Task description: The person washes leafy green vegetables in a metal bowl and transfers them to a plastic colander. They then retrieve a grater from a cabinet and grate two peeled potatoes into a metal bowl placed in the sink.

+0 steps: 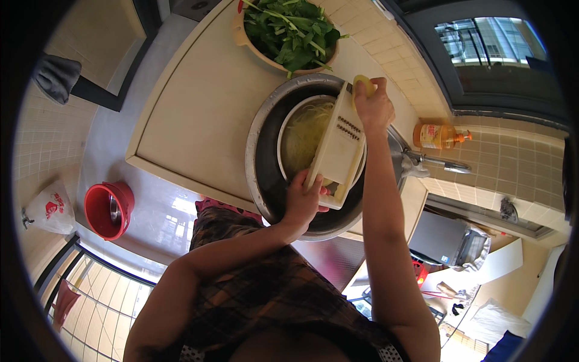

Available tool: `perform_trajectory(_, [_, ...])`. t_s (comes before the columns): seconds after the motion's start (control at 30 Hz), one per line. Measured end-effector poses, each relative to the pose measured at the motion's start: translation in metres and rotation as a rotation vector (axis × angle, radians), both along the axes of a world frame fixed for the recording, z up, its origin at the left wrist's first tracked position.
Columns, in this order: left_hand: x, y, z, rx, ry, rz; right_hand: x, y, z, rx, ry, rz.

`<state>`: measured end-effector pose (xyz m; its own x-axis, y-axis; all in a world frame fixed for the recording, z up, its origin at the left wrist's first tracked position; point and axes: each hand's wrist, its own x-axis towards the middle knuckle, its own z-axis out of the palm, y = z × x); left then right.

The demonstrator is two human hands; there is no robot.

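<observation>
My left hand grips the near end of a white plastic grater, which slants over a metal bowl. In my right hand is a pale yellow peeled vegetable, probably a potato, held at the grater's far end, beyond its two rows of metal teeth. Pale yellow shreds lie in the bowl, partly covered by the grater. That bowl sits inside a larger dark-walled metal basin.
A beige colander heaped with leafy greens stands behind the basin on the pale countertop. To the right are an orange soap bottle, a metal faucet and a cloth. A red bucket is on the floor at left.
</observation>
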<state>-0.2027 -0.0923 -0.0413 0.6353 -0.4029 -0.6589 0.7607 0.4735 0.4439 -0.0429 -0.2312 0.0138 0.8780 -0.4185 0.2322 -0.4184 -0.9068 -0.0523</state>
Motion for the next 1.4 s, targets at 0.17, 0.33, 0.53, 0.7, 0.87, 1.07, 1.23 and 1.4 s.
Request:
perform_trajectory(0.17, [0.007, -0.001, -0.003, 0.013, 0.024, 0.031, -0.089, 0.027, -0.009, 0.102, 0.018, 0.157])
perform_trajectory(0.33, [0.001, -0.001, -0.009, 0.013, -0.02, 0.028, -0.115, 0.041, -0.024, 0.074, -0.108, 0.183])
perform_trajectory(0.53, [0.001, 0.002, 0.003, 0.011, 0.016, -0.017, -0.001, -0.006, -0.005, 0.043, 0.036, -0.021])
perform_trajectory(0.7, [0.007, -0.001, -0.004, 0.0, 0.005, 0.043, -0.069, 0.016, -0.007, 0.081, 0.063, 0.113])
perform_trajectory(0.87, [0.005, 0.001, -0.002, 0.045, -0.001, 0.026, -0.126, 0.037, -0.027, 0.084, -0.111, 0.25])
perform_trajectory(1.07, [0.001, -0.002, 0.001, 0.008, 0.01, 0.009, -0.013, -0.006, -0.016, 0.001, -0.039, 0.035])
perform_trajectory(1.23, [0.006, -0.001, -0.002, 0.001, 0.029, 0.036, -0.061, 0.022, -0.002, 0.024, 0.066, 0.17])
perform_trajectory(1.4, [0.0, -0.004, -0.01, 0.012, -0.023, 0.071, -0.129, 0.037, -0.027, 0.086, -0.095, 0.27])
